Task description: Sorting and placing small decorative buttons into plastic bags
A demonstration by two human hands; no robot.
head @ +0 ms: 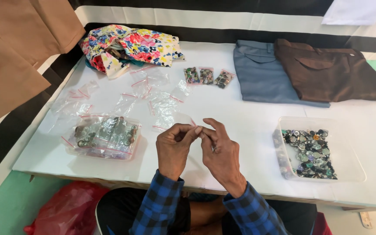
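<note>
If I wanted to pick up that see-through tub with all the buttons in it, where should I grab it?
Probably by the two long side rims of the clear tub, one hand on each, coming down from above. It stands flat and open-topped on the white table, so lifting it level should keep the buttons inside. Its walls look thin, so a one-corner pinch might bend it.

A low white worktop [249, 117] stands over a green floor [5, 209], with black and white bands [205, 19] running behind it under even light.
</note>
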